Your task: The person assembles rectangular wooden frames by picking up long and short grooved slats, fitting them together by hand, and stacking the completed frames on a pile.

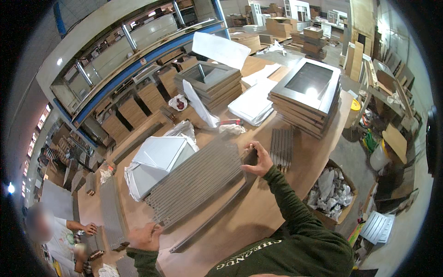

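A row of long grey-brown strips (198,180) lies side by side on the brown work table (184,258). At its near left end is my left hand (146,236), its fingertips close to the strip ends; blur keeps me from telling how the fingers are set. By the far right end, my right hand (259,160) has thumb and forefinger spread apart, with nothing visible between them. One separate strip (207,220) lies slantwise on the near side of the row. A smaller bundle of strips (281,147) sits just right of my right hand.
Framed panels are stacked at the right (307,87) and farther back (207,78). White wrapped panels (161,154) lie beyond the row. A carton of crumpled plastic (331,191) stands beside the table. At the left, another person (62,237) handles strips.
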`<state>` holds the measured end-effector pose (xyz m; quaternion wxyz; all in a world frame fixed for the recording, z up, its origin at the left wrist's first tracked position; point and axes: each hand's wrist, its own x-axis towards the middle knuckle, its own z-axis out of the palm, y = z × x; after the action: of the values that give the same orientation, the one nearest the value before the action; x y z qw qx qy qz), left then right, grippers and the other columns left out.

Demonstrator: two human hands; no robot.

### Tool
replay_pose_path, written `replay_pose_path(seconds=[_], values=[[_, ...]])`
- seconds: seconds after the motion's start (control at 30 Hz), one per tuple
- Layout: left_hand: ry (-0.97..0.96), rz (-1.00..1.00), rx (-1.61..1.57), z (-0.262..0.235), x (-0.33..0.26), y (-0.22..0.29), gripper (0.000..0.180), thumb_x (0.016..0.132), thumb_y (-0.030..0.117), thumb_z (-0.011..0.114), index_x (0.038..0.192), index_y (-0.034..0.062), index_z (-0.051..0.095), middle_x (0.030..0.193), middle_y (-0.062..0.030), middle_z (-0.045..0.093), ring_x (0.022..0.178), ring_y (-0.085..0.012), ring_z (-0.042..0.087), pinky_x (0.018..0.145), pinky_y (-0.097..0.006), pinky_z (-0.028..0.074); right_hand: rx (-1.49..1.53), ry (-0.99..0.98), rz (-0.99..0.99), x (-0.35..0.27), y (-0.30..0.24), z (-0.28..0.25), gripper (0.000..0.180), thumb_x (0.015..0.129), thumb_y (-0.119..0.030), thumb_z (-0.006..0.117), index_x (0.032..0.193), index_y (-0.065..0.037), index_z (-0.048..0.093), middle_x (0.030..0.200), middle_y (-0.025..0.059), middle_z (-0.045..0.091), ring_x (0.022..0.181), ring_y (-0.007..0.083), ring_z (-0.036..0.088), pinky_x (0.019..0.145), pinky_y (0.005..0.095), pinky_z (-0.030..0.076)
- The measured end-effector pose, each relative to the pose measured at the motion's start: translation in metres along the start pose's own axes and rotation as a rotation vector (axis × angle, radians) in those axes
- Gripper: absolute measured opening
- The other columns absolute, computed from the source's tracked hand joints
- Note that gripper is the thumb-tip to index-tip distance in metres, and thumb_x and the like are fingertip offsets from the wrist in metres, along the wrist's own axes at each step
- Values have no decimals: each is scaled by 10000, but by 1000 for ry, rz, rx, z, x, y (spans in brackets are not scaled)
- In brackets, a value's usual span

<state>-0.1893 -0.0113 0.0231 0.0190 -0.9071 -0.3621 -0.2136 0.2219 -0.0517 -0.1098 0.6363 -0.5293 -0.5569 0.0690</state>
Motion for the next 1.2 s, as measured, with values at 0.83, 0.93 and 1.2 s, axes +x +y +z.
replay_pose_path(seconds=[0.83, 0.93, 1.2], values=[[-112, 160, 24, 37, 11, 10, 163, 711, 179, 622, 839, 88, 578, 634, -79, 596, 507, -262, 537, 483, -328, 410, 36, 73, 90, -1, -22, 3, 436, 647, -248, 681, 932, -30, 433, 860, 74, 455, 803, 176, 438, 757, 271, 367], [-127, 165, 12, 57, 6, 4, 163, 721, 169, 607, 854, 80, 575, 611, -70, 582, 533, -236, 546, 514, -321, 395, -88, 148, 134, -5, -10, 16, 373, 703, -247, 662, 876, -37, 407, 847, 21, 393, 740, 114, 343, 713, 225, 326], [-92, 52, -50, 47, -7, -9, 377, 684, 271, 651, 978, 53, 560, 751, -88, 592, 663, -255, 559, 602, -335, 406, 117, 369, 132, 1, -17, 39, 394, 698, -154, 646, 992, -62, 401, 963, 45, 413, 797, 112, 386, 748, 247, 346]])
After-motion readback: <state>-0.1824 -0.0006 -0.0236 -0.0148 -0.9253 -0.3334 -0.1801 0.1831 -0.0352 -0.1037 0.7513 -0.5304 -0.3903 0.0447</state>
